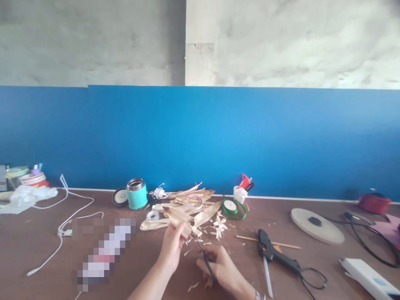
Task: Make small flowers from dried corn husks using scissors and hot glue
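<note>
My left hand (174,245) pinches a piece of dried corn husk (178,221) between thumb and fingers. Coming in from the right, my right hand (223,268) is closed round a pair of dark-handled scissors (206,263). The thin blades point up and left, close to the husk's lower edge; whether they touch it I cannot tell. Beyond the hands lies a heap of dried husks (208,213). Cut pale petal-shaped pieces (219,226) sit just right of the heap, and small scraps are scattered around.
A black glue gun (265,246) rests on the right near a wooden stick (287,246). Behind stand a turquoise flask (136,198), a green ribbon roll (230,207) and a white cup (240,195) of tools. A white cable (64,227) runs on the left; a round disc (317,227) lies far right.
</note>
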`<state>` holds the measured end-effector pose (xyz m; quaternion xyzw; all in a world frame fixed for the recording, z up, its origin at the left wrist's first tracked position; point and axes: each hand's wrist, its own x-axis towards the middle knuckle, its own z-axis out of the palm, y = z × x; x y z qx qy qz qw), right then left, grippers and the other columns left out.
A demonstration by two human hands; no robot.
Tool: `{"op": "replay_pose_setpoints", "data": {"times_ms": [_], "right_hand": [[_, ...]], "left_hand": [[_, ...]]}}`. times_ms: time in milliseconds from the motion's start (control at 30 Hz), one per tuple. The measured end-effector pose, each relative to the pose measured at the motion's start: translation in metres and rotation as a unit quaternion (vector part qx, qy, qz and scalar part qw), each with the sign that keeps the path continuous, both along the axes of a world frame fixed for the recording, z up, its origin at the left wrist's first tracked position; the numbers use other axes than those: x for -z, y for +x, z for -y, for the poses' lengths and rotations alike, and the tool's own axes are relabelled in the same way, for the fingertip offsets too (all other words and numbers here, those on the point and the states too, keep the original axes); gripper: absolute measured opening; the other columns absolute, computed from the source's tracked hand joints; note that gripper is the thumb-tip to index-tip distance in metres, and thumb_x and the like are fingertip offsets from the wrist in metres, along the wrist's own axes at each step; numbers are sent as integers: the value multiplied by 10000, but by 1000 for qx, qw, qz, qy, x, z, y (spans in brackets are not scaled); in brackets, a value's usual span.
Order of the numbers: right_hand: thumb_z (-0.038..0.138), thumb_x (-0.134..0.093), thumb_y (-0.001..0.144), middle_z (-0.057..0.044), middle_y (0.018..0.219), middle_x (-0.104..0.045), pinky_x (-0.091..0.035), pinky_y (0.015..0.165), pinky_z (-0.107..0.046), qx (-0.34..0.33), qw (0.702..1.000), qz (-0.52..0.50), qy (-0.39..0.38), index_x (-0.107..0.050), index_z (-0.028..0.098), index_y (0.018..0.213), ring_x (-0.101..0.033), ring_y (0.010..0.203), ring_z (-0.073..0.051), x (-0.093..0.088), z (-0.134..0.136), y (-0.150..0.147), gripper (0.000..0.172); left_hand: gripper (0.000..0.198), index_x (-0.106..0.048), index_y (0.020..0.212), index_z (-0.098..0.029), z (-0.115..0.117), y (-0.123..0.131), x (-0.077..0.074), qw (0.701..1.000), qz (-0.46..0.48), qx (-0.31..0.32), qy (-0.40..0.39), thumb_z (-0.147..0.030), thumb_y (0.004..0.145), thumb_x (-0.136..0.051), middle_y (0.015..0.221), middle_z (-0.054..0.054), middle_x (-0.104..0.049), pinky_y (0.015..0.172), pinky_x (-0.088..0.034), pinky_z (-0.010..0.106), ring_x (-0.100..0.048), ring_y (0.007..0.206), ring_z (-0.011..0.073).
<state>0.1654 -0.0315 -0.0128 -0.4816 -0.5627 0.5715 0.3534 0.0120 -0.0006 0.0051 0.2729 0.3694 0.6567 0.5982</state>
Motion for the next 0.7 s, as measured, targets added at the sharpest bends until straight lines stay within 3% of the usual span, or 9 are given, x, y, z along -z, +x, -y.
{"op": "replay_pose_setpoints", "data": {"times_ms": [167,433,700], "right_hand": [[342,-682,631,63,459,-547,-406,349,-176,-3,999,-36,-31,-641,114,953,-453,341,-66,1,-1,-1,397],[417,-693,618,60,463,-541,-366,356,-173,-16,999,-39,-14,-632,111,919,-442,329,-59,-10,2,-3,433],[435,-685,614,66,469,-529,-352,363,-171,-9,1000,-14,-22,-613,105,948,-428,348,-55,-13,3,-2,475]], "left_hand": [[376,-577,949,-165,5,6,-2,999,-40,19,5,-285,632,-739,751,-8,-665,616,-475,251,-617,661,143],[280,-563,895,-162,14,14,0,998,-58,15,-8,-305,690,-687,676,-23,-615,605,-436,246,-575,607,132],[367,-589,881,-154,13,16,-1,998,-61,-9,-26,-356,612,-736,705,0,-642,620,-425,260,-585,628,151]]}}
